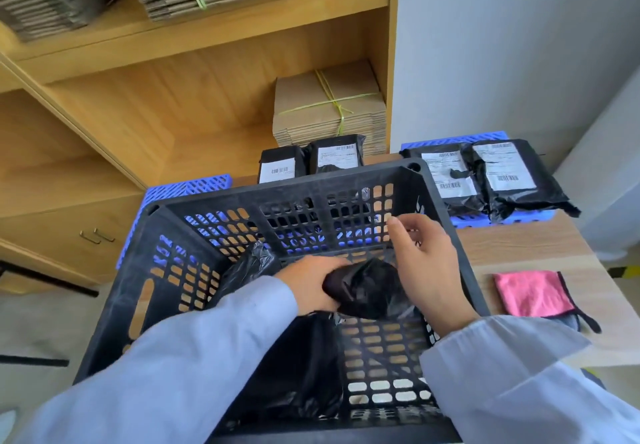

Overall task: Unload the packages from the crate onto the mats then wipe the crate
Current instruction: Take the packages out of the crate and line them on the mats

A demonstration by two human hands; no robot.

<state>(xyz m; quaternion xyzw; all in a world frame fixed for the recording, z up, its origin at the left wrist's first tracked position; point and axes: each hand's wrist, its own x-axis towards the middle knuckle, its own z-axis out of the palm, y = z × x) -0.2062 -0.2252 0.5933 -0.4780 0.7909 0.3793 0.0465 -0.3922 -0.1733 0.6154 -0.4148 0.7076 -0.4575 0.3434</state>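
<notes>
Left hand (311, 284) grips a black package (367, 287) (inside crate (287, 197)); right hand (429, 263) spread.

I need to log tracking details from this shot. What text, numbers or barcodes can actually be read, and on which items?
No text can be read.
Left package behind crate: white label, barcode, too blurred.
Package beside it: label with barcode, print too small.
Two packages on the right blue mat: labels with barcodes, illegible.
Black crate: pale marks on the inner wall, unreadable.
Pink cloth: no text visible.
</notes>
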